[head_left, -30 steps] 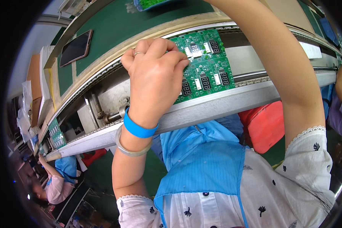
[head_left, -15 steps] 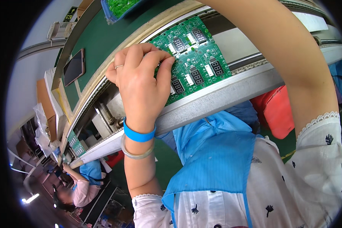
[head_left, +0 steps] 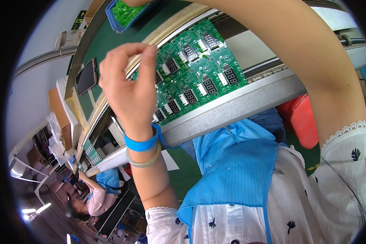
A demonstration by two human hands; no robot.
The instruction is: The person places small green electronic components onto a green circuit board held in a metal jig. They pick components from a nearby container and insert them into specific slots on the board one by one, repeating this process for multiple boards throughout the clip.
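Note:
A green circuit board panel (head_left: 199,69) lies tilted across the conveyor rails, carrying several dark digit displays and white connectors. Small green parts stand between some displays in its far row. Over the panel's left end is my left hand (head_left: 128,85), slightly blurred, its fingers bent and the thumb tip against the index finger. Whatever lies between those fingertips is hidden. At the top edge, only a bit of my right hand (head_left: 136,1) shows beside a blue bin (head_left: 117,27) filled with small bright green parts (head_left: 128,12); its fingers are cut off by the frame.
The metal front rail (head_left: 232,101) runs between me and the panel. A phone (head_left: 86,77) lies on the green bench at left. Farther left, another person (head_left: 103,191) works along the same line near more boards (head_left: 92,152). A red seat (head_left: 303,122) stands below the rail.
My left hand has lifted off the panel and moved left, uncovering more displays. My right hand has come into view by the blue bin at the top edge. The view has shifted slightly.

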